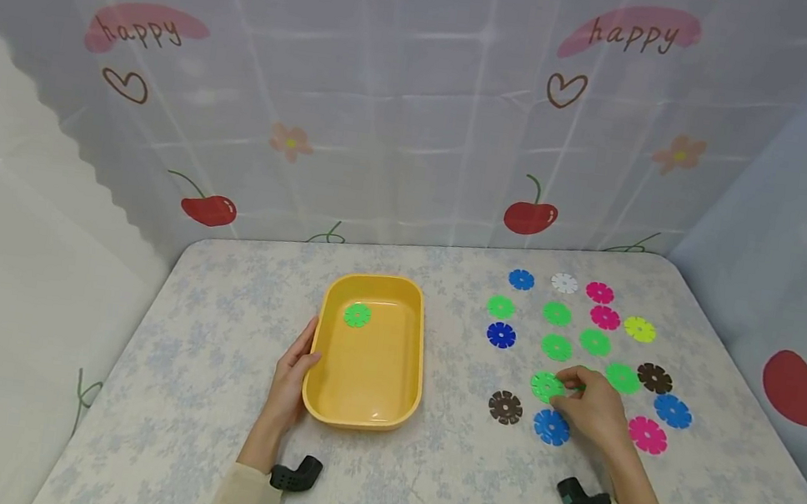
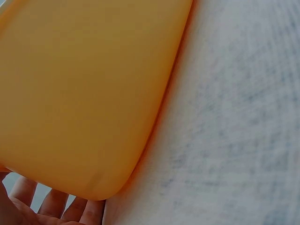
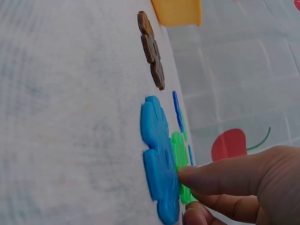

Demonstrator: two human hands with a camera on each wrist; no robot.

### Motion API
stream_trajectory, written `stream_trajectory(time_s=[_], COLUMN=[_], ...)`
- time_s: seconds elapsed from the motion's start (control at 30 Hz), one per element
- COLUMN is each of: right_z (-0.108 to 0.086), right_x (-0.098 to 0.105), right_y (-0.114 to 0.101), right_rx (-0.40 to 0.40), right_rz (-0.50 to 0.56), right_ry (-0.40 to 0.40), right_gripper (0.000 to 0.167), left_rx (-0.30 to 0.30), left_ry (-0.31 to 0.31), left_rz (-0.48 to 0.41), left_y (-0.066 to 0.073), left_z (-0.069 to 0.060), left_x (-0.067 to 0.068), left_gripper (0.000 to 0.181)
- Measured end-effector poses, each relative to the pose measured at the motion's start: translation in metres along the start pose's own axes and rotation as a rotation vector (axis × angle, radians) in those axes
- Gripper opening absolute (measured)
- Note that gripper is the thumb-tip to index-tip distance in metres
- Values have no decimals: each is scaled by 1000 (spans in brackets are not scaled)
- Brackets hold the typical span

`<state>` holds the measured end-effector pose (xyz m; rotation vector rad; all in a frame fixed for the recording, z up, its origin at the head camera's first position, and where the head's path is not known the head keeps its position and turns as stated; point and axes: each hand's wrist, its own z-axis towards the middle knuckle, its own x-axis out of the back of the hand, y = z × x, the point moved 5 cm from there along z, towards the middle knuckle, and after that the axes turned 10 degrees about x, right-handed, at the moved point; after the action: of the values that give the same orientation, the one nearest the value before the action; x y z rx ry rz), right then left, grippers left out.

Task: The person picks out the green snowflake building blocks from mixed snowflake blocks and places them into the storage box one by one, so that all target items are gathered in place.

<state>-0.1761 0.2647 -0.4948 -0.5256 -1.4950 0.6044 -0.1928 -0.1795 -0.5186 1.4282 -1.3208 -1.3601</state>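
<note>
A yellow plastic tray (image 1: 358,415) lies on the table left of centre, with one green notched disc (image 1: 357,315) inside. My left hand (image 1: 291,381) grips the tray's left side, thumb at the rim and fingers along the outer wall. In the left wrist view, the fingers (image 2: 54,204) show beside the tray wall (image 2: 89,103). Among the scattered discs, my right hand (image 1: 590,405) pinches the edge of a green interlocking disc (image 1: 545,386) at the table surface. Close by lies a blue disc (image 1: 552,427), which in the right wrist view partly hides the green disc (image 3: 180,150).
Several notched discs lie on the right of the patterned table, including brown (image 1: 505,407), pink (image 1: 648,434), yellow (image 1: 639,329), white (image 1: 564,283) and dark blue (image 1: 502,335) ones. A printed curtain (image 1: 420,119) hangs behind the table's far edge.
</note>
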Motion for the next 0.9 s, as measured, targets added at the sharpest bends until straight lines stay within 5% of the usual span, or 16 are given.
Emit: stream_trajectory(time_s=[0.5, 0.9], right_z=[0, 0], right_x=[-2, -2], right_y=[-2, 2], right_rx=[67, 28], right_rz=[-58, -17], right_ry=[-17, -17], right_gripper=[45, 42], left_rx=[-2, 0], left_ry=[7, 6], left_rz=[-8, 3], left_y=[-1, 0], left_z=[0, 0], left_x=[0, 0], left_gripper=[57, 57])
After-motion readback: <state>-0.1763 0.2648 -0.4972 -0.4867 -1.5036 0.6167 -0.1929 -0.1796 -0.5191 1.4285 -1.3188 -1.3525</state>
